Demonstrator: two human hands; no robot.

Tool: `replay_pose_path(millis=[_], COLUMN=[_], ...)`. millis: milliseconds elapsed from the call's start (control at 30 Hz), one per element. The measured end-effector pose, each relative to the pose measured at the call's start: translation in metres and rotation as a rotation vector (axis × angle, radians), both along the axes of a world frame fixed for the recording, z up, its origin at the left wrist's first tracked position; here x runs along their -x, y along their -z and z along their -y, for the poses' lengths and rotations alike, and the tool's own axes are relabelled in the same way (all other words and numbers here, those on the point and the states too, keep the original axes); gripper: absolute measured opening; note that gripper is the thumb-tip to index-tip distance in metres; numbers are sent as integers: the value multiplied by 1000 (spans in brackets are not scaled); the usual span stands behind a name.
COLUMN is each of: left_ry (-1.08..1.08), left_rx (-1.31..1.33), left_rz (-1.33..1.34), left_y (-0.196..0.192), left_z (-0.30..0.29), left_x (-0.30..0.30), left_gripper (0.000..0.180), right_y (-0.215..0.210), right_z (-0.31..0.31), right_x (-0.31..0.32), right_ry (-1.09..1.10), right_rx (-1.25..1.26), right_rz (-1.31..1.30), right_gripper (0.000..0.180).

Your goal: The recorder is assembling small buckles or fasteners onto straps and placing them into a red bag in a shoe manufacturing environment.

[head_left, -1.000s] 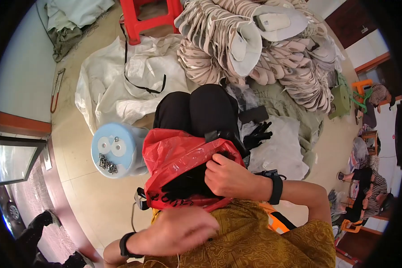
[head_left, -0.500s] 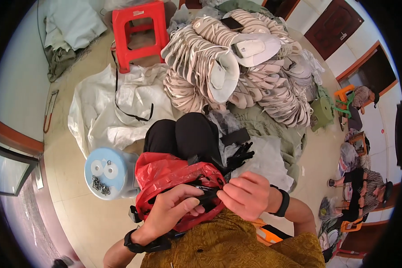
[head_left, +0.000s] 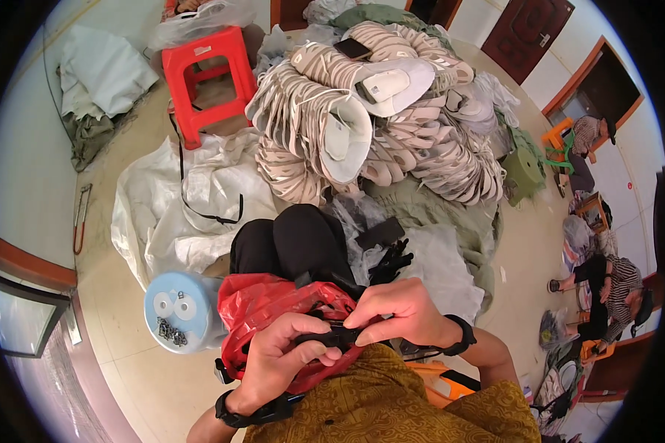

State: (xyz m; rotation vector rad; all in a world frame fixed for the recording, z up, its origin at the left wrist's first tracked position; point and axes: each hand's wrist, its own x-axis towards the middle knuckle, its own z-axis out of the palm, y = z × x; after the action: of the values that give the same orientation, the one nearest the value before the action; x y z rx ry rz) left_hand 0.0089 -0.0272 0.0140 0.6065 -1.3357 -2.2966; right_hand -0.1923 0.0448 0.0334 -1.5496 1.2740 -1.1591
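Both hands are now at one small job: the L hand (head_left: 284,354) and R hand (head_left: 403,314) meet over a seated person's lap, on a slim black pc (head_left: 338,338). L grip pinches its left end, thumb to fingers; R grip pinches the right end. Can't tell from here exactly what the pc is.

About a sec ago the R hand was at the mouth of the red plastic bag (head_left: 255,295) and the L hand was a blur by the patterned shirt (head_left: 391,384). So, I'd judge, it's gone from one hand at the bag to two-handed handling. The pc is held over the bag's R side, nr its near edge; can't tell if they touch.

Bag lies on the lap, by black trousers (head_left: 307,244). To the L, a round blue stool (head_left: 162,284) has a cluster of metal bits (head_left: 171,332) toward its near edge. To the R, dark gloves (head_left: 391,262) lie at the left edge of a whitish sheet (head_left: 443,266) on the floor (head_left: 118,317).
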Motion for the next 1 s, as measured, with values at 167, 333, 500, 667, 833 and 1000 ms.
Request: replay_pose_path(millis=[167,333,500,667,833,1000], left_ry=[41,-4,-6,-333,-168,-94], left_rx=[-120,-177,312,675,1022,1005], left_rz=[-198,-168,152,303,322,418], left_y=[4,1,11,30,-36,-48], left_z=[2,10,7,-6,-9,-17], left_x=[4,24,48,49,49,59], left_gripper=[14,11,12,14,20,7], right_y=[-5,0,0,19,37,26], right_z=[2,7,5,12,11,5], right_x=[3,1,-1,-3,-1,4], right_ry=[-2,51,5,77,225,248], right_rx=[-173,-263,59,195,166,453], right_rz=[212,487,-35,-30,92,-281], right_gripper=[23,23,30,23,16,16])
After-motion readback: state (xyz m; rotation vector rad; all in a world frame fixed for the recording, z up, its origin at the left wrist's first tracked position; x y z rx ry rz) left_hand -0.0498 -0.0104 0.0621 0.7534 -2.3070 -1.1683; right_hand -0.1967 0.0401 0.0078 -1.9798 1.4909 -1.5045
